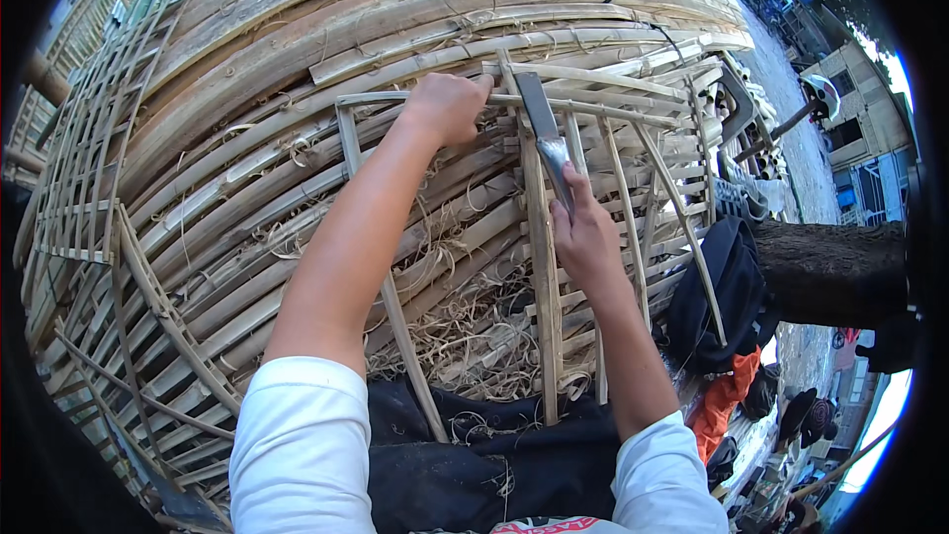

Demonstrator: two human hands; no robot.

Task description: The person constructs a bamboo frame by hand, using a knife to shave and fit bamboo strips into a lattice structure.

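Note:
My left hand (450, 107) is closed in a fist around the long crossbar (603, 109) of a light bamboo frame. Several slats (539, 267) run down from that bar toward my lap. In my right hand (590, 237) is a broad-bladed knife (537, 104), with the fingers wrapped round its grip and the thumb pointing up along it. The flat, dark blade lies across the crossbar where a slat meets it, just right of my left fist. Whether the edge touches the wood cannot be made out.
Split bamboo strips (267, 49) lie stacked beyond the frame, with curly shavings (460, 326) below. A bamboo lattice (89, 158) stands at the left. On the right are a dark cloth bag (717, 287), an orange cloth (727, 405) and a thick log (835, 272).

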